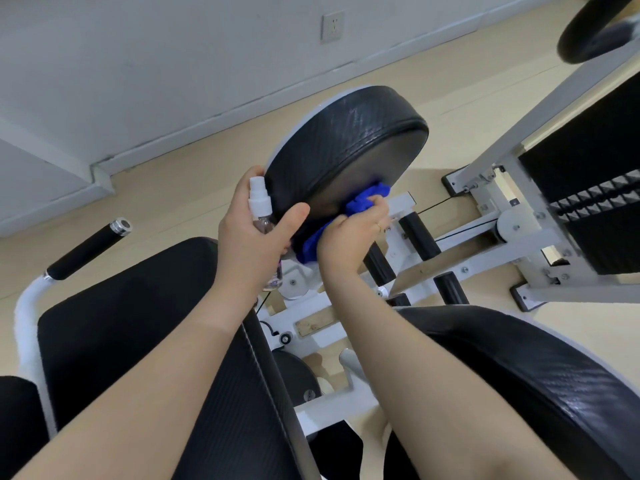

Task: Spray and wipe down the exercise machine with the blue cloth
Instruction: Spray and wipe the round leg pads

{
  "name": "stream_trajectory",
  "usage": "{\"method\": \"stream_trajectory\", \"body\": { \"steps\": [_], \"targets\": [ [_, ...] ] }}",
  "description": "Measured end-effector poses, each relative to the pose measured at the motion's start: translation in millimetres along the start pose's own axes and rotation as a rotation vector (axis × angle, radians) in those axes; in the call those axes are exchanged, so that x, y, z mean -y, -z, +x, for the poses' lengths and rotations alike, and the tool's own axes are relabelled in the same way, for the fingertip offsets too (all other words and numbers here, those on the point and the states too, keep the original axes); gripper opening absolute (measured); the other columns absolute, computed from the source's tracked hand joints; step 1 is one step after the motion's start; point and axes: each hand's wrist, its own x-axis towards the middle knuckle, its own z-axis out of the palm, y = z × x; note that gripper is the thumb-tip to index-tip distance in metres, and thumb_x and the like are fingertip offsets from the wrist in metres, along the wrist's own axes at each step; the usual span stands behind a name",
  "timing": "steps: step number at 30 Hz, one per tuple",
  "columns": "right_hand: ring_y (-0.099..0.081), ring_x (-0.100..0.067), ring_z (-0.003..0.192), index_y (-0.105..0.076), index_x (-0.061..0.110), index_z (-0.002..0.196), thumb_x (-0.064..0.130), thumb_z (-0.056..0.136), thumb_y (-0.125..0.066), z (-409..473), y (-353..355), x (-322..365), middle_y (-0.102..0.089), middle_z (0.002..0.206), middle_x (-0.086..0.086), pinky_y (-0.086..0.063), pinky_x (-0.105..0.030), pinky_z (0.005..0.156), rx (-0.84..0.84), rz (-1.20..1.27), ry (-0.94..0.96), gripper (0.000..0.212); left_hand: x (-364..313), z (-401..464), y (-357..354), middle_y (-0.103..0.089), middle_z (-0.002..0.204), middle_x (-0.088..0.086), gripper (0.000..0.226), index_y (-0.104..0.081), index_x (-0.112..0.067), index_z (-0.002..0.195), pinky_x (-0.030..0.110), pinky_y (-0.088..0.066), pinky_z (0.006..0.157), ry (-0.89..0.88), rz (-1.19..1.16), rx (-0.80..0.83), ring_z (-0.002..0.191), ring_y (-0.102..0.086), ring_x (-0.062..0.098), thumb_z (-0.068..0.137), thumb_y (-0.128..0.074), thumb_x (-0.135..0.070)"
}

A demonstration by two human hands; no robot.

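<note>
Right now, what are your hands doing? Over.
Left hand grips spray bottle. Right hand presses blue cloth on round black pad. Nothing blocking.

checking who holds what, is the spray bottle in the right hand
No, the left hand holds the bottle; the right hand holds the cloth.

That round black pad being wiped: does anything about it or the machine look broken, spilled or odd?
Nothing stands out. The round pad looks whole, with no tear or puddle visible. The right hand presses the blue cloth against it; the left hand holds the spray bottle upright.
</note>
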Motion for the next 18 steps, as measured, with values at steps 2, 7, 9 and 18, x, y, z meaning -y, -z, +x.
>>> {"method": "stream_trajectory", "body": {
  "steps": [2, 7, 9, 18],
  "targets": [
    [-0.036, -0.014, 0.088, -0.040, 0.008, 0.114, -0.011, 0.082, -0.036, -1.4, 2.1, 10.2, -0.037, 0.117, -0.011, -0.026, -0.018, 0.072, -0.009, 0.065, -0.061, 0.038, -0.3, 0.0, -0.7, -0.058, 0.088, -0.003, 0.053, -0.042, -0.023, 0.128, 0.024, -0.052, 0.063, 0.010, 0.005, 0.016, 0.070, -0.059, 0.016, 0.082, -0.065, -0.035],
    [-0.044, -0.021, 0.095, -0.038, 0.030, 0.092, -0.006, 0.084, -0.038, -36.1, 27.4, 47.1, -0.044, 0.101, -0.005, -0.041, -0.026, 0.083, -0.021, 0.372, 0.453, 0.037, -4.6, -6.3, 0.2, -0.061, 0.094, -0.012, 0.052, -0.045, -0.023, 0.126, 0.015, -0.048, 0.066, 0.016, -0.023, 0.011, 0.077, -0.059, 0.002, 0.079, -0.068, -0.030],
    [-0.044, -0.014, 0.093, -0.037, 0.031, 0.091, -0.005, 0.083, -0.038, -29.4, 22.9, 30.7, -0.042, 0.099, -0.003, -0.040, -0.019, 0.082, -0.062, 0.297, 0.489, 0.037, -5.1, -5.9, 0.8, -0.061, 0.091, -0.013, 0.052, -0.046, -0.024, 0.124, 0.016, -0.048, 0.065, 0.017, -0.026, 0.028, 0.075, -0.059, 0.002, 0.077, -0.068, -0.032],
    [-0.046, -0.016, 0.085, -0.039, 0.021, 0.098, -0.005, 0.081, -0.035, -26.8, -3.8, -13.4, -0.047, 0.107, -0.012, -0.040, -0.033, 0.074, 0.057, 0.202, -0.008, 0.031, -0.8, -4.3, -0.6, -0.059, 0.084, -0.012, 0.051, -0.047, -0.030, 0.116, 0.025, -0.052, 0.064, 0.013, -0.044, 0.022, 0.069, -0.059, 0.014, 0.071, -0.066, -0.044]
  ]
}}
